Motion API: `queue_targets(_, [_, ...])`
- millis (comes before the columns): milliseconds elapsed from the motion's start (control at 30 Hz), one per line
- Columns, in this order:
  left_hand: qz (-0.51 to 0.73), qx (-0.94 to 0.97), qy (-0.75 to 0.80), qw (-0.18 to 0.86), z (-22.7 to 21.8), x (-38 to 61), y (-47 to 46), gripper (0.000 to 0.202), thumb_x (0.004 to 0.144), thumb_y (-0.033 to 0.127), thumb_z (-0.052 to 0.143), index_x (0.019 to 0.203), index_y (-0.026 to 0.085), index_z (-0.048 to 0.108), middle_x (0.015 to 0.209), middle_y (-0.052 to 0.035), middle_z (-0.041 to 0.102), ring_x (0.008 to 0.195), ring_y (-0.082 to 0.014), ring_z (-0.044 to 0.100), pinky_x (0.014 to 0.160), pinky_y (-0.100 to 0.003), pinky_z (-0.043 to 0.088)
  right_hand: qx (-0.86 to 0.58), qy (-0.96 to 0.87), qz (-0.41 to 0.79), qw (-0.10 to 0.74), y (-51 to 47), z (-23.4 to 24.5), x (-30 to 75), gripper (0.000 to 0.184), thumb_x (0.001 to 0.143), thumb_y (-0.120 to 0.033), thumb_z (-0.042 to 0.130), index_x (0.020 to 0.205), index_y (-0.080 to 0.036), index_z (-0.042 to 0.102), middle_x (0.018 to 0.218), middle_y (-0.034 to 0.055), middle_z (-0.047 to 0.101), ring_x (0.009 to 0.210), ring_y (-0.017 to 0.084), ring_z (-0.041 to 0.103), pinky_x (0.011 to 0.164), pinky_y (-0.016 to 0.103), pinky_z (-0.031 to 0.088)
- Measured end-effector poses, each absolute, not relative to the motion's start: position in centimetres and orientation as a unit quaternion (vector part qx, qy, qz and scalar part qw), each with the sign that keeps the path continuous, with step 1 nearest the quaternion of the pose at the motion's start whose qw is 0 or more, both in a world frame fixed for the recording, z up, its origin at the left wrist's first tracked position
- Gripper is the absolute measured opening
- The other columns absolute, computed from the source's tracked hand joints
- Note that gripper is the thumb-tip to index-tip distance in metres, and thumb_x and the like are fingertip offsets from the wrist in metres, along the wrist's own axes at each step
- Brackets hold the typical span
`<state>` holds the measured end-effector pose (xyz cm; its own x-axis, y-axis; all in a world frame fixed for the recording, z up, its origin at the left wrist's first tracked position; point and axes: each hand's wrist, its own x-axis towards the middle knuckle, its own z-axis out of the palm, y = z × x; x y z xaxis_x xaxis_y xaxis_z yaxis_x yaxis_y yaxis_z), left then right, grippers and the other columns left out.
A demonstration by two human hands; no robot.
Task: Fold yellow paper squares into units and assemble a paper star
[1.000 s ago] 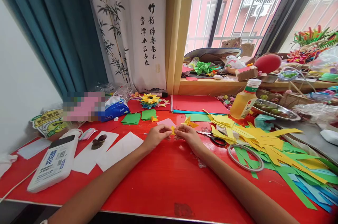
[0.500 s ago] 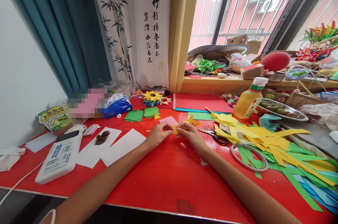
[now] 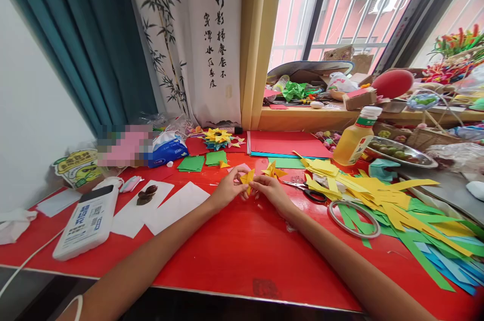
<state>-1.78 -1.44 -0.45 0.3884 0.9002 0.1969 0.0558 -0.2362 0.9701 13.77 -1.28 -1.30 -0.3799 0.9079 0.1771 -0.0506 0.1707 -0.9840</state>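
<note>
A small folded yellow paper piece (image 3: 247, 179) is pinched between both my hands over the red table (image 3: 234, 250). My left hand (image 3: 227, 189) grips its left side with thumb and fingers closed. My right hand (image 3: 269, 191) pinches its right side, fingers closed. Just behind my right hand lies another folded yellow paper shape (image 3: 273, 171). Black-handled scissors (image 3: 308, 191) lie to the right of my right hand.
Yellow, green and blue paper strips (image 3: 397, 210) pile up at the right, with a tape ring (image 3: 353, 219) and a juice bottle (image 3: 353, 140). Green squares (image 3: 202, 161), red sheets (image 3: 287, 143), white sheets (image 3: 159, 207) and a wipes pack (image 3: 85, 222) lie around.
Both hands have lifted the yellow piece slightly and turned it, so more of it shows. The camera shifted a little.
</note>
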Motion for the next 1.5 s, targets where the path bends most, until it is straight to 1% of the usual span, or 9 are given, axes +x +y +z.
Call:
queue_targets(133, [0.435, 0.703, 0.392, 0.404, -0.1, -1.9, -1.4, 0.029, 0.072, 0.027, 0.053, 0.100, 0.019, 0.047, 0.074, 0.0009, 0.053, 0.068, -0.0111, 0.054, 0.062, -0.023, 0.045, -0.363, -0.631, 0.536, 0.426, -1.6, -1.1, 13.8, 0.023, 0.070, -0.039, 0.055, 0.066, -0.016, 0.053, 0.056, -0.0015, 0.054, 0.050, 0.011, 0.049, 0.052, 0.024, 0.039])
queue_targets(367, [0.449, 0.721, 0.400, 0.344, 0.1, -2.0, -1.7, 0.022, 0.079, 0.025, 0.043, 0.100, 0.019, 0.049, 0.071, 0.0010, 0.052, 0.068, -0.0110, 0.053, 0.064, -0.023, 0.045, -0.363, -0.607, 0.569, 0.420, -1.8, -1.0, 13.4, 0.025, 0.065, -0.039, 0.059, 0.068, -0.014, 0.058, 0.065, -0.0007, 0.055, 0.059, 0.011, 0.051, 0.061, 0.024, 0.041])
queue_targets(533, [0.394, 0.833, 0.355, 0.156, 0.6, -2.7, -1.7, 0.024, 0.079, 0.026, 0.046, 0.101, 0.024, 0.056, 0.115, -0.0038, 0.049, 0.107, -0.0182, 0.043, 0.092, -0.034, 0.035, -0.350, -0.555, 0.602, 0.456, -1.9, -0.9, 13.6, 0.021, 0.065, -0.035, 0.060, 0.074, -0.016, 0.059, 0.068, 0.0001, 0.056, 0.064, 0.012, 0.053, 0.064, 0.026, 0.044])
queue_targets(667, [0.350, 0.878, 0.313, 0.094, 0.5, -3.2, -1.3, 0.034, 0.079, 0.024, 0.046, 0.113, 0.027, 0.050, 0.125, -0.0019, 0.044, 0.118, -0.0187, 0.033, 0.098, -0.039, 0.027, -0.324, -0.537, 0.627, 0.461, -1.8, -0.9, 13.9, 0.020, 0.065, -0.035, 0.061, 0.072, -0.016, 0.060, 0.072, 0.0017, 0.059, 0.068, 0.014, 0.055, 0.069, 0.028, 0.044])
queue_targets(833, [0.354, 0.875, 0.305, 0.124, 0.1, -3.2, -1.1, 0.035, 0.080, 0.026, 0.045, 0.115, 0.025, 0.048, 0.120, -0.0021, 0.050, 0.117, -0.0172, 0.037, 0.098, -0.037, 0.028, -0.314, -0.540, 0.630, 0.462, -1.8, -1.0, 14.0, 0.023, 0.064, -0.036, 0.062, 0.074, -0.015, 0.062, 0.073, 0.0031, 0.061, 0.068, 0.014, 0.056, 0.075, 0.031, 0.043])
queue_targets(1000, [0.377, 0.838, 0.335, 0.207, 0.3, -2.9, -1.7, 0.030, 0.081, 0.028, 0.043, 0.108, 0.022, 0.054, 0.105, -0.0031, 0.060, 0.095, -0.0155, 0.055, 0.084, -0.028, 0.041, -0.295, -0.555, 0.635, 0.449, -2.1, -0.6, 14.0, 0.026, 0.068, -0.038, 0.059, 0.078, -0.014, 0.064, 0.074, 0.0045, 0.063, 0.072, 0.016, 0.058, 0.076, 0.032, 0.043])
queue_targets(1200, [0.415, 0.772, 0.396, 0.273, 0.7, -2.5, -2.1, 0.023, 0.078, 0.031, 0.046, 0.094, 0.021, 0.060, 0.089, -0.0013, 0.064, 0.081, -0.0153, 0.058, 0.075, -0.025, 0.044, -0.336, -0.583, 0.541, 0.505, -2.1, -0.5, 13.6, 0.031, 0.072, -0.045, 0.052, 0.078, -0.017, 0.061, 0.078, 0.0038, 0.060, 0.067, 0.014, 0.056, 0.062, 0.027, 0.046])
queue_targets(1333, [0.437, 0.715, 0.389, 0.384, 0.3, -2.2, -1.9, 0.026, 0.076, 0.035, 0.047, 0.092, 0.018, 0.058, 0.081, -0.0021, 0.063, 0.073, -0.0144, 0.058, 0.068, -0.025, 0.046, -0.351, -0.660, 0.474, 0.465, -2.2, -0.8, 13.3, 0.030, 0.072, -0.041, 0.053, 0.092, -0.019, 0.059, 0.082, 0.0031, 0.060, 0.063, 0.013, 0.054, 0.053, 0.024, 0.045])
queue_targets(1500, [0.423, 0.701, 0.394, 0.417, 0.1, -2.2, -1.6, 0.028, 0.074, 0.037, 0.049, 0.090, 0.016, 0.058, 0.071, -0.0012, 0.061, 0.059, -0.0122, 0.055, 0.059, -0.024, 0.045, -0.363, -0.684, 0.462, 0.432, -2.2, -1.0, 13.2, 0.026, 0.074, -0.040, 0.050, 0.078, -0.018, 0.062, 0.061, 0.0003, 0.058, 0.051, 0.012, 0.052, 0.053, 0.025, 0.043])
